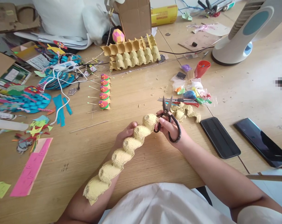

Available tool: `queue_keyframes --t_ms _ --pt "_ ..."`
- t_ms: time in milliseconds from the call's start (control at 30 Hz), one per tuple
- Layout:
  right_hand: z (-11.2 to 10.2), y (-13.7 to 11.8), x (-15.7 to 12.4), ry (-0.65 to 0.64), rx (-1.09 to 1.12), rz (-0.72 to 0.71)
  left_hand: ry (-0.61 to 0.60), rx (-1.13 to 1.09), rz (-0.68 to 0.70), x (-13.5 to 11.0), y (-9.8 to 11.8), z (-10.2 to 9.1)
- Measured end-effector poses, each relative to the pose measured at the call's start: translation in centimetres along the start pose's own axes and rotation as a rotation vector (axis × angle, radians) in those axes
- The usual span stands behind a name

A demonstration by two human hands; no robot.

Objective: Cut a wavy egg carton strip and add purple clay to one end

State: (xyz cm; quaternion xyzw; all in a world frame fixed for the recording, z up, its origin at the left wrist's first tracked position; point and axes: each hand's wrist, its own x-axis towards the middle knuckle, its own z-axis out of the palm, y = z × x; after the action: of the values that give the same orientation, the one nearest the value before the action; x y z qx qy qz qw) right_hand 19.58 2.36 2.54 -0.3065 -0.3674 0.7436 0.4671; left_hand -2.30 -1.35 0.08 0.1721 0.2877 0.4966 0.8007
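My left hand (125, 134) grips a long yellow strip of egg-carton cups (122, 152) that runs from my forearm up to the middle of the wooden table (136, 93). My right hand (168, 126) holds black scissors (170, 116) by the handles, blades open and pointing away, right at the far end of the strip. A cut-off strip of carton (186, 112) lies just beyond the scissors.
Egg cartons (131, 54) and a cardboard box (135, 17) stand at the back. A row of painted carton figures (104, 91) sits left of centre, paper scraps (31, 102) at the left. Two phones (219, 137) (257, 141), a red cup (202, 67), clay bags (192, 90) and a fan (245, 34) are at the right.
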Motion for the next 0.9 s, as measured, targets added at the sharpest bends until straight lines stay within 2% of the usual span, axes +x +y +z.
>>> queue_keyframes --t_ms 267,500,667,900 --pt "0.5 -1.1 0.0 0.073 0.163 0.072 0.047 0.086 -0.071 0.0 0.2 0.6" --pt "0.6 -1.4 0.1 0.078 0.15 0.058 0.101 0.082 -0.031 0.0 0.2 0.3" --pt "0.6 -1.4 0.0 0.046 0.136 0.058 0.163 0.064 -0.053 0.0 0.2 0.5" --pt "0.6 -1.3 0.0 0.031 0.066 0.044 0.093 -0.034 -0.038 0.2 0.2 0.1"
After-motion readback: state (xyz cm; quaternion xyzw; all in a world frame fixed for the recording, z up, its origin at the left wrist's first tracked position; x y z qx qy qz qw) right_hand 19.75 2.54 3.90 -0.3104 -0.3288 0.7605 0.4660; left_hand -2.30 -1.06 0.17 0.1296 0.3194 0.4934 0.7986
